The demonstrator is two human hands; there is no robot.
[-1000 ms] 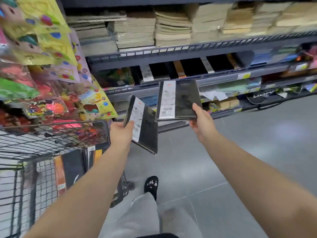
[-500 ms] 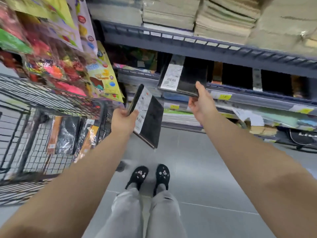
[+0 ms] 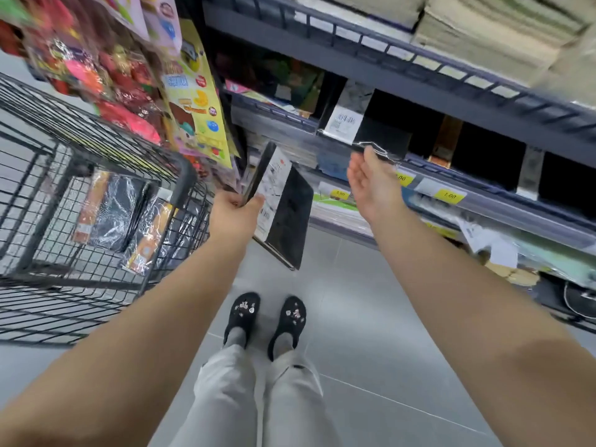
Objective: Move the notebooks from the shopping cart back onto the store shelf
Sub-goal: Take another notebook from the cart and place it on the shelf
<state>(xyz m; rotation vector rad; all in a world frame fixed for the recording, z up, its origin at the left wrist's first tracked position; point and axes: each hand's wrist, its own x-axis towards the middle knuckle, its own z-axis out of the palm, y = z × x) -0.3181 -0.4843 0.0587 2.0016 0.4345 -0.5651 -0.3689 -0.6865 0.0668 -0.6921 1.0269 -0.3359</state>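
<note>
first notebook (image 3: 361,130) has gone from mid-air onto the shelf (image 3: 490,201), label out beside the other black covers. right hand (image 3: 374,185) lies open, only nudging its wrapper edge home. left hand (image 3: 233,217) grips the second notebook (image 3: 285,211), tilted and ready to follow. more wait in the cart (image 3: 185,175).
</note>
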